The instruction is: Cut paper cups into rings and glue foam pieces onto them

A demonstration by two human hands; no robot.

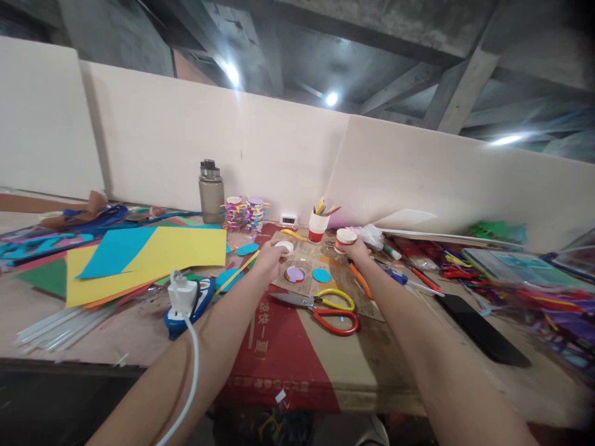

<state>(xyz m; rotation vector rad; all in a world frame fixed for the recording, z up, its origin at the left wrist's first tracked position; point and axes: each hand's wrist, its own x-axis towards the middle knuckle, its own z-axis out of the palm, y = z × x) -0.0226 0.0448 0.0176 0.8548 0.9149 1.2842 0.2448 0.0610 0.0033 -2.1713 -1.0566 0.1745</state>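
My left hand pinches the edge of a small white round piece; its exact kind is hard to make out. A short paper cup, white-rimmed with red and yellow on its side, is in the fingers of my right hand. Between and below the hands, a purple disc and a blue paper disc lie on brown paper. Large scissors with yellow and red handles rest closer to me. Another cup with pens stands behind.
Coloured paper sheets, a blue power strip with a white plug and cable, and a bottle are on the left. Two decorated cups stand near the wall. At right lie a black phone and a plastic box.
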